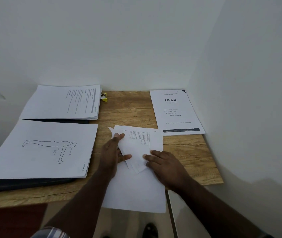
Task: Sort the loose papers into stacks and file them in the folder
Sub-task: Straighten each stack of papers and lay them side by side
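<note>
My left hand [113,152] rests with forefinger and thumb stretched out on a skewed sheet [135,152] atop the loose papers [136,191] at the table's front middle. My right hand [164,164] lays its fingers flat on that sheet's right side. The loose papers overhang the front edge. On the left lies an open black folder [25,184]. On it sit a stack topped by a push-up drawing [42,152] and, farther back, a stack of text pages [62,102].
A sheet printed "blinkit" [176,112] lies at the back right of the wooden table [130,109], near the wall. A small yellow clip [104,97] sits by the far stack. White walls close in behind and to the right.
</note>
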